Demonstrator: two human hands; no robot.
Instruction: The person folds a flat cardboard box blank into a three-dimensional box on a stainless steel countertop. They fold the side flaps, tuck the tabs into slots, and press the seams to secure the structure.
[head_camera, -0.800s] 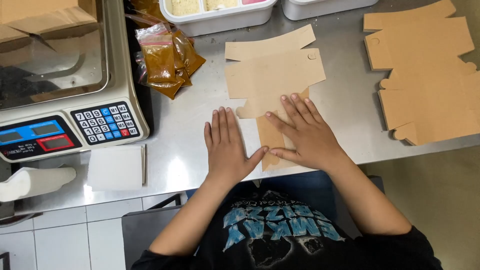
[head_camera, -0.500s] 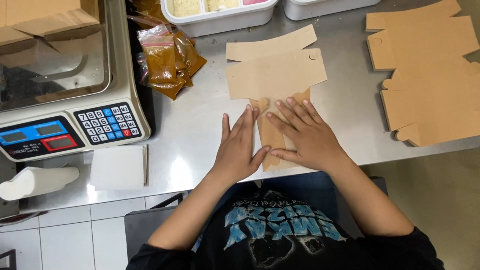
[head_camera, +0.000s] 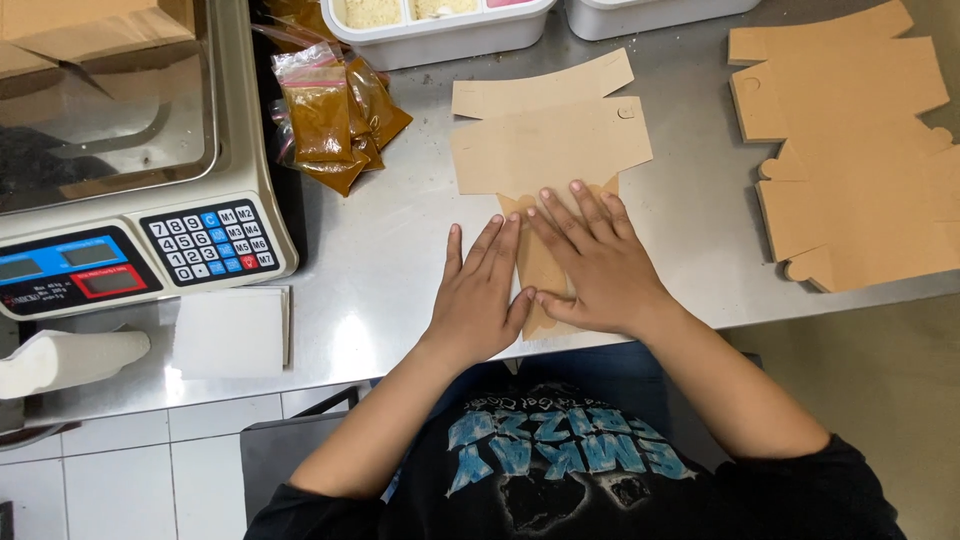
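Both palms lie flat with fingers spread: the left hand (head_camera: 478, 300) at the edge of the brown cardboard blank (head_camera: 545, 150), the right hand (head_camera: 595, 262) pressing its lower flap. Firm, even pressure keeps the crease straight. At ten o'clock sit spice packets (head_camera: 335, 115); at two o'clock, stacked blanks (head_camera: 850, 140).

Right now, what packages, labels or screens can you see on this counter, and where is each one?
Scale screen: far left, blue and red panels beside a keypad.
Spice bags: right of the scale, clear plastic, orange-brown powder.
Flat carton: centre, under both hands, plain brown.
Carton stack: far right, brown.
Tubs: top edge, white.
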